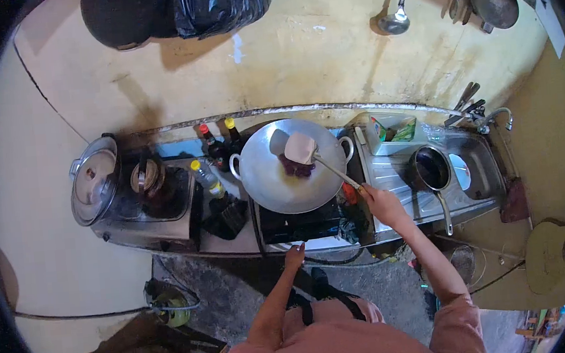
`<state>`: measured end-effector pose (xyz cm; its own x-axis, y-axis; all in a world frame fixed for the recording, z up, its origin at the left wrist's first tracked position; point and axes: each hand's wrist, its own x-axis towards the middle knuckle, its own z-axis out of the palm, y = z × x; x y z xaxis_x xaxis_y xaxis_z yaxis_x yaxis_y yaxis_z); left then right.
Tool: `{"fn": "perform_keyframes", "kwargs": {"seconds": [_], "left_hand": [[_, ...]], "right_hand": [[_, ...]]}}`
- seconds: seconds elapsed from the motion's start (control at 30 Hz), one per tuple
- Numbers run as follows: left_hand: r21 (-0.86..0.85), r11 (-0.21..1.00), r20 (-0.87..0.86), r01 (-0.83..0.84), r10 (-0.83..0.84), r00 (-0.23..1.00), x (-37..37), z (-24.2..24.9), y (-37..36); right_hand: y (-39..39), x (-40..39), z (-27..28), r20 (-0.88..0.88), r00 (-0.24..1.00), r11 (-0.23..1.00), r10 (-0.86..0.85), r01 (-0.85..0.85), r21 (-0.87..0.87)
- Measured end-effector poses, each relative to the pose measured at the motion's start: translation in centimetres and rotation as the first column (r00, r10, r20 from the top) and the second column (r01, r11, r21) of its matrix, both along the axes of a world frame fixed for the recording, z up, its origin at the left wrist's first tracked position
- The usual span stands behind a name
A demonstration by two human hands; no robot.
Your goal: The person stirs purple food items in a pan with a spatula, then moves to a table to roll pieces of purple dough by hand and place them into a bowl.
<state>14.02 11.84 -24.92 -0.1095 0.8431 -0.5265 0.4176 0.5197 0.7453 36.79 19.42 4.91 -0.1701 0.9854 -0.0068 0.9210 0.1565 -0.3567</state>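
Note:
A wide silver wok (263, 184) with two side handles sits on a black stove (299, 225). In it lies a small heap of dark reddish-purple food (293, 168) with some oil around it. My right hand (382, 205) is wrapped round the handle of a spatula (301, 148), whose broad flat head is inside the wok, over the food's upper edge. My left hand (295, 256) is at the counter's front edge, just below the stove, with its fingers drawn together. What they grip, if anything, is too small to make out.
Sauce bottles (214, 149) and a yellow-capped bottle (207, 178) stand left of the wok. Further left are a second stove (147, 230) and a lidded pot (95, 181). To the right are a saucepan (430, 168), a white container (393, 142) and a sink (484, 167).

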Motion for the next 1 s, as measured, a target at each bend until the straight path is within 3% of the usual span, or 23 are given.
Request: {"fn": "perform_keyframes", "kwargs": {"seconds": [0.07,0.13,0.2,0.23,0.3,0.37,0.43,0.53,0.63,0.73,0.83,1.0], "left_hand": [[0.134,0.99,-0.177,0.043,-0.018,0.984,1.2,-2.4,0.1],[0.127,0.976,-0.141,0.174,-0.156,0.978,1.1,-7.8,0.7],[-0.07,0.996,0.088,-0.058,0.064,0.994,2.1,-6.2,1.1],[0.348,0.81,-0.501,0.471,-0.264,0.824,1.6,-8.3,0.8],[0.32,0.921,-0.249,0.222,-0.145,0.958,2.6,-11.3,1.2],[0.186,0.982,0.01,-0.006,0.005,1.0,3.1,-12.3,1.1],[-0.023,0.984,0.243,-0.175,0.175,0.954,3.1,-7.0,1.4],[-0.042,0.979,0.355,-0.2,0.202,0.913,3.1,-5.5,1.3],[-0.226,0.952,0.358,-0.209,0.28,0.891,3.0,-4.2,1.6],[-0.251,0.946,0.435,-0.203,0.298,0.85,2.9,-3.6,1.2],[-0.311,0.897,0.556,-0.315,0.44,0.705,3.3,-4.5,1.5],[-0.273,0.928,0.529,-0.253,0.364,0.766,3.2,-4.7,1.1]], "right_hand": [[-0.4,0.5,0.3,-0.009,0.999,0.999,-0.049,0.049,-0.02],[-0.8,0.8,0.8,-0.005,0.996,0.996,-0.088,0.088,-0.03],[-0.8,1.8,0.3,0.012,0.994,0.994,-0.106,0.106,-0.024],[-0.8,2.3,0.0,0.018,0.995,0.995,-0.098,0.099,-0.024],[-0.7,2.7,-0.1,0.032,0.993,0.993,-0.113,0.113,-0.025],[-0.8,3.0,0.0,0.039,0.992,0.992,-0.122,0.123,-0.034],[-0.6,2.9,0.2,0.037,0.991,0.991,-0.128,0.129,-0.042],[-0.3,2.7,0.1,0.033,0.991,0.991,-0.129,0.13,-0.034],[0.0,2.1,0.5,0.043,0.991,0.991,-0.127,0.129,-0.037],[0.5,2.1,-0.2,0.067,0.991,0.993,-0.113,0.115,-0.029],[0.8,1.7,0.1,0.079,0.991,0.993,-0.111,0.114,-0.037],[1.4,1.0,0.0,0.141,0.979,0.987,-0.145,0.152,-0.043]]}}
